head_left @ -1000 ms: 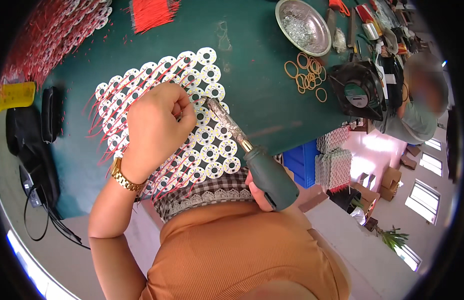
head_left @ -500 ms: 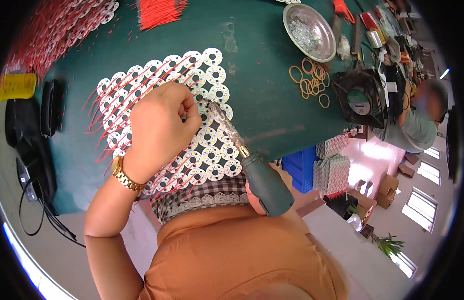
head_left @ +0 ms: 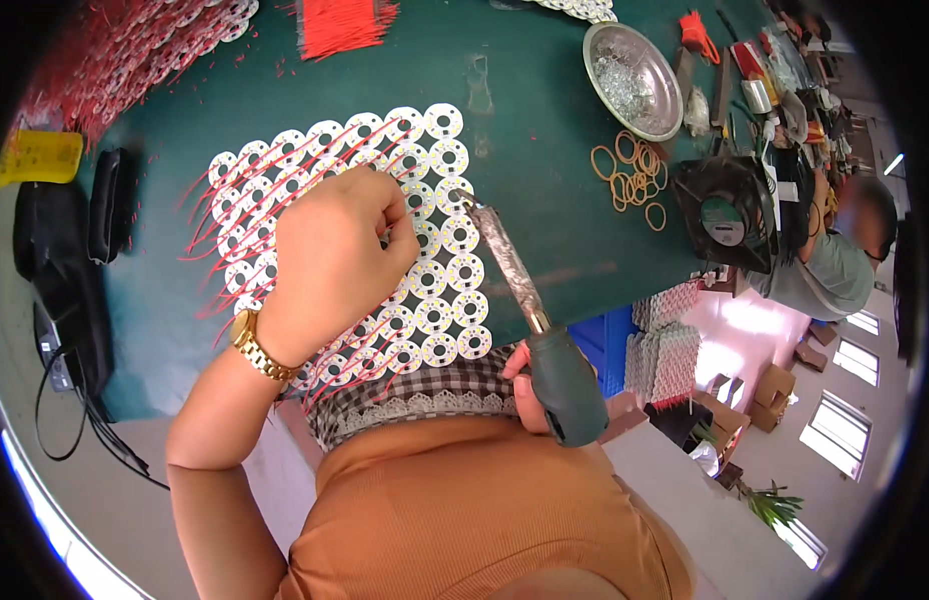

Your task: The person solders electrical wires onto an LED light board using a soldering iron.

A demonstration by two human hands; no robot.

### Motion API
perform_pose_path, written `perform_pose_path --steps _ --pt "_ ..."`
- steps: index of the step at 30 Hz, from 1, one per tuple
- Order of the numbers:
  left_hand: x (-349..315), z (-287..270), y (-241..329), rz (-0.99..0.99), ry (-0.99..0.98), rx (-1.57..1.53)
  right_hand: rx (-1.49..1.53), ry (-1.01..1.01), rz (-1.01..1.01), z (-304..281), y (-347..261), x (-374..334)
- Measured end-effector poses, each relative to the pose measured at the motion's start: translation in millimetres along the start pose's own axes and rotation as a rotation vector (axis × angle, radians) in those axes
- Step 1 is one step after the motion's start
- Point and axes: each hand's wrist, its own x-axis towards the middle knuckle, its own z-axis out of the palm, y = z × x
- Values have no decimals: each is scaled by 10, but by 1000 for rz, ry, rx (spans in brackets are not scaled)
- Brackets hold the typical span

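The clearest change in the last half second was in the soldering iron [head_left: 567,385]: its tip had moved to the right across the grid of round white LED boards [head_left: 427,291], from beside the second column in from the right to the third board down in the outermost column. It came closely over that board, though whether it touched could not be told. The right hand [head_left: 527,400] was wrapped around the dark green handle, most of its grip hidden behind it. The left hand [head_left: 346,235] had kept its place over the middle of the grid, fingers curled and thumb drawn in toward the index finger as if pinching; what lay between the fingertips was hidden. The whole view had also slid a little, so the grid seemed to shift with the tabletop [head_left: 544,100] rather than on it. For the work in hand, the change probably meant a gap between contacts, with the tip standing farther from the left fingertips. Red wires [head_left: 199,259] trailed over the left and middle columns, while the rightmost column showed none. The grid lay flat at the near edge, in front of the person, well apart from the rubber bands [head_left: 636,185] and the metal bowl [head_left: 664,100].
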Motion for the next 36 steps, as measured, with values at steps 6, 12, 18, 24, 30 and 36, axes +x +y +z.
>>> perform_pose_path --steps 6,12,18,24,30,36 --pt "-9 -85 -38 88 -63 -79 267 -87 362 4 -262 104" --pt "613 -402 -277 108 53 91 344 28 -497 83 -117 169" --pt "970 -189 -750 294 126 875 956 -213 411 67 -84 240" --pt "1045 -85 -679 306 167 836 1199 -278 295 260 569 394" --pt "1107 -146 -796 227 226 713 1066 -546 -63 298 663 496" --pt "1048 -263 -868 235 260 575 405 -58 -631 241 361 412"
